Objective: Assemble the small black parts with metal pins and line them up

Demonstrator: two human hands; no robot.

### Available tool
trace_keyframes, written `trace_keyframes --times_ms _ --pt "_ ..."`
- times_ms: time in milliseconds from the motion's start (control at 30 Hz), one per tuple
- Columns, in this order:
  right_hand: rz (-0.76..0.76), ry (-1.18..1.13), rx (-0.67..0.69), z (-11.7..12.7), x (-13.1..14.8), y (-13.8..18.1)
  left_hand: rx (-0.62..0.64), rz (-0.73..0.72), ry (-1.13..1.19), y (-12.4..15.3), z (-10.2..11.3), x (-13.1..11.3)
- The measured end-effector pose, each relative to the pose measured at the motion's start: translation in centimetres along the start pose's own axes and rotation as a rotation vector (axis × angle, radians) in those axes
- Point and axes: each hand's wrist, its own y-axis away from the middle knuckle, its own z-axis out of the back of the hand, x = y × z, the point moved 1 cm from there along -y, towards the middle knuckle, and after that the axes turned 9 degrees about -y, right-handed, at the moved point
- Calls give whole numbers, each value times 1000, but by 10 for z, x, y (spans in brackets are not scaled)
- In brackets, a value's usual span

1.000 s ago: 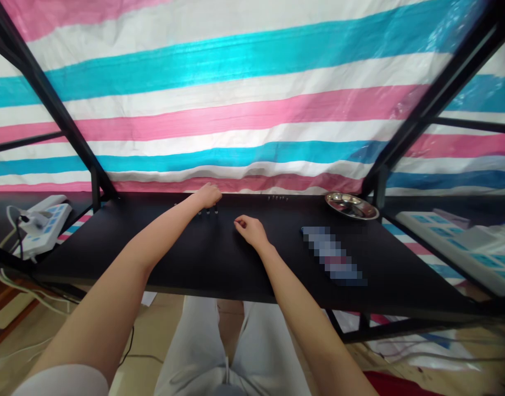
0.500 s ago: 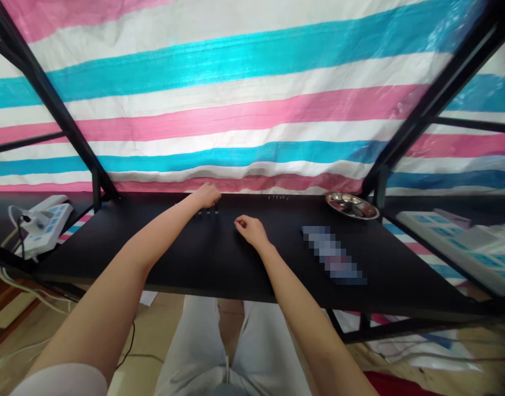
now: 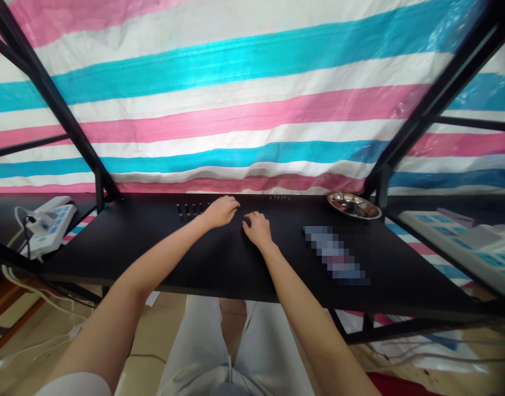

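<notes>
My left hand (image 3: 221, 212) is over the black table, palm down, its fingers loosely bent and slightly apart, pointing right. Nothing shows in it. Just to its right, my right hand (image 3: 259, 229) is low at the tabletop, with a gap between the thumb and curved fingers; no object is visible there. The hands do not touch. Left of my left hand, several small black cylinders with silvery ends (image 3: 187, 209) stand in a row. The right end of that row is partly covered by the hand. Several tiny light pieces (image 3: 279, 198), too small to name, stand along the back edge.
A shiny metal plate (image 3: 354, 207) sits at the back right, with a pixelated bluish flat object (image 3: 334, 256) in front of it. Black frame posts rise at both sides before a striped sheet (image 3: 236, 115). A power strip (image 3: 50, 228) lies beyond the left post.
My left hand has moved right and slightly down from the row of black cylinders, uncovering more of them. My right hand has shifted slightly right, and its fingers have loosened.
</notes>
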Motion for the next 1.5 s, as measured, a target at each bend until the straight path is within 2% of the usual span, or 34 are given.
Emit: trace_keyframes --times_ms 67,200,333,500,800,1267,1333,1500 --pt "-22 26 14 -2 -3 0 -32 91 67 8 -16 -19" --pt "-30 31 85 -11 -8 0 11 226 78 23 -52 -43" --pt "-33 19 121 -18 -14 -1 81 315 133 34 -68 -53" --pt "-45 -15 119 -21 -19 -2 113 311 202 43 -63 -56" --pt "-30 -31 120 -20 -22 -2 129 297 310 49 -61 -45" --pt "-35 -23 146 -18 -19 -2 87 293 299 50 -62 -45" --pt "-34 -16 150 -18 -19 -2 30 338 266 49 -57 -45" --pt "-33 -6 175 -14 -15 -2 -150 617 141 43 -40 -39"
